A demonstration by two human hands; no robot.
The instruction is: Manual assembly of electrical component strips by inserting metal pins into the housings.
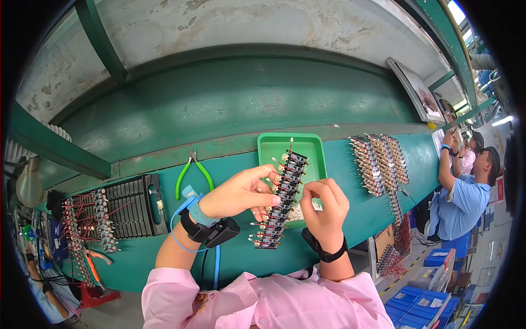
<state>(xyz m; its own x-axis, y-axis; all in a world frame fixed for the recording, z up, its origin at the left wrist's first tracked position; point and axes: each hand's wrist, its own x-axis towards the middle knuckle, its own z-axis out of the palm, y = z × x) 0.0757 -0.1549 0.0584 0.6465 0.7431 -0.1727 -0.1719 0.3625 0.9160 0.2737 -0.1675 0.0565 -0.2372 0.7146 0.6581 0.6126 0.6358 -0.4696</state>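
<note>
Presently, left hand (242,192) grips a black component strip (288,191); right hand (326,211), pinched closed, hovers beside it.

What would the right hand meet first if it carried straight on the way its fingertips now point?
Most likely the black component strip held in the left hand, just left of the right hand; their relative depth is unclear in this view.

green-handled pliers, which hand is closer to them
Left. The left hand, gripping the black strip, is just right of and slightly below the green-handled pliers in the picture; the right hand is farther right, beyond the strip.
</note>
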